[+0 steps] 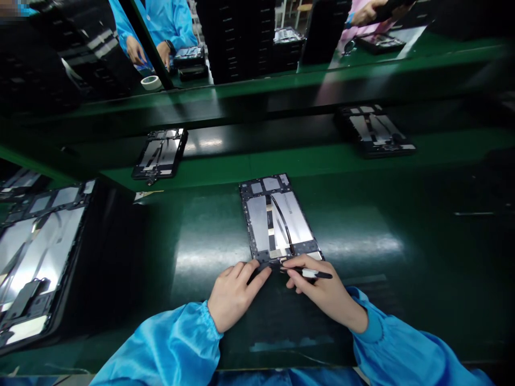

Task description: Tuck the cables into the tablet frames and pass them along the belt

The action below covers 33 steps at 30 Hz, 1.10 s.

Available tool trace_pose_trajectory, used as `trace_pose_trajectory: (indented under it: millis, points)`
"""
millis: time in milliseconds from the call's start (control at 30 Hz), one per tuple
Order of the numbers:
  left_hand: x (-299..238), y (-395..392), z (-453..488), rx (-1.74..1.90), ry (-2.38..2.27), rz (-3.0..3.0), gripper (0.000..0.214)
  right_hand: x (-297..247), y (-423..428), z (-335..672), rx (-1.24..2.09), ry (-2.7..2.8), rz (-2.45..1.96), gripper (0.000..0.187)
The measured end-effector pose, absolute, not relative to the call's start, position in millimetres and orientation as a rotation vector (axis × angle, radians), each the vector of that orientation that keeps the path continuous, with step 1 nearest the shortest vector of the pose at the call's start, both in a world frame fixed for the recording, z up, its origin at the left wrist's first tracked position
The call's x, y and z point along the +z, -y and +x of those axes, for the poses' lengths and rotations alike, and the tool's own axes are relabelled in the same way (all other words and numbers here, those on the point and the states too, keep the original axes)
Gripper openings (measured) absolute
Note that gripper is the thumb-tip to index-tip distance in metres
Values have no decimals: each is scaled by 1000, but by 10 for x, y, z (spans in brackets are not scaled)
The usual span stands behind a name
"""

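An opened tablet [277, 217] lies on the green bench in front of me, its silver inside facing up. Several small boards, a dark ribbon strip and a thin curved black cable show in it. My left hand [237, 292] grips the tablet's near left corner, fingers on top and thumb along the near edge. In my right hand [317, 287] is a slim black-and-white pen-like tool [311, 273], pinched between thumb and fingers. Its tip points left at the tablet's near edge, where the fingers partly hide the contact.
A tall stack of opened tablets [44, 241] stands at the left. Two smaller stacks, one back left [160, 154] and one back right [376, 131], sit below a raised shelf [249, 96]. A thin rod [475, 214] lies at right. Co-workers' hands and a tape roll [151, 82] appear beyond.
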<state>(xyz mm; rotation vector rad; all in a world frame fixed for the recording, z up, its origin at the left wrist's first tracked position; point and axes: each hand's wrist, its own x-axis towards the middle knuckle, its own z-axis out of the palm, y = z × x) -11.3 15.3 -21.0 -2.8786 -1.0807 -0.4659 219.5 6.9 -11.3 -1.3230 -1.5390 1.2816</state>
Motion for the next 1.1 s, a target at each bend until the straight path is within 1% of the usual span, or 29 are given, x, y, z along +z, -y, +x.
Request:
trace_pose_trajectory:
  millis: [200, 367, 467, 600, 767, 933, 1100]
  points:
    - [-210, -162, -108, -475, 1085, -2877, 32, -125, -66, 2260, 1125, 1608, -1352, 14]
    - [-222, -166, -141, -467, 1062, -2868, 35, -196, -61, 2372, 1082, 1540, -1408, 16]
    - [-214, -178, -188, -508, 1014, -2859, 36, -195, -60, 2357, 1136, 1532, -1374, 17]
    - [-201, -197, -238, -557, 969, -2866, 32, -150, -59, 2273, 1280, 1593, -1221, 18]
    - [-225, -216, -224, -597, 979, -2871, 29, -122, -75, 2233, 1285, 1723, -1092, 16]
    - [-220, -217, -231, -647, 1005, -2897, 28, -82, -62, 2253, 1402, 1654, -1193, 19]
    - [-66, 37, -455, -730, 996, -3060, 24, -38, 80, 2300, 1491, 1487, -1313, 27]
